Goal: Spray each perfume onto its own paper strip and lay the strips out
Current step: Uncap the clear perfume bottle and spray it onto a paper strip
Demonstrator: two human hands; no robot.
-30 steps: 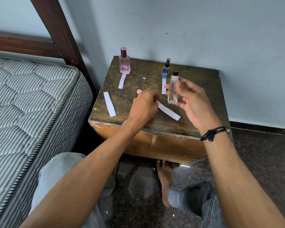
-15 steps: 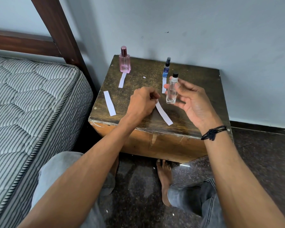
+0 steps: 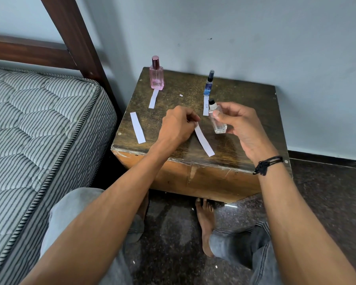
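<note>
My right hand (image 3: 237,124) grips a clear square perfume bottle (image 3: 217,122) with a black sprayer, tilted, above the wooden table (image 3: 245,99). My left hand (image 3: 178,125) pinches the top end of a white paper strip (image 3: 204,142), which hangs down to the right, just left of the bottle. A pink bottle (image 3: 157,74) stands at the back left with a strip (image 3: 153,98) lying in front of it. A slim blue spray bottle (image 3: 209,84) stands at the back middle, with a strip (image 3: 205,109) in front of it, partly hidden by the clear bottle. Another strip (image 3: 137,127) lies at the table's left side.
A striped mattress (image 3: 39,130) and a dark wooden bed post (image 3: 78,38) stand close on the left. A pale wall (image 3: 255,38) runs right behind the table. My knees and bare feet (image 3: 205,225) are on the dark floor below the front edge.
My left hand has lifted the strip's end and swung the strip from lying flat towards the bottle. My right hand has tilted the clear bottle and brought it slightly nearer.
</note>
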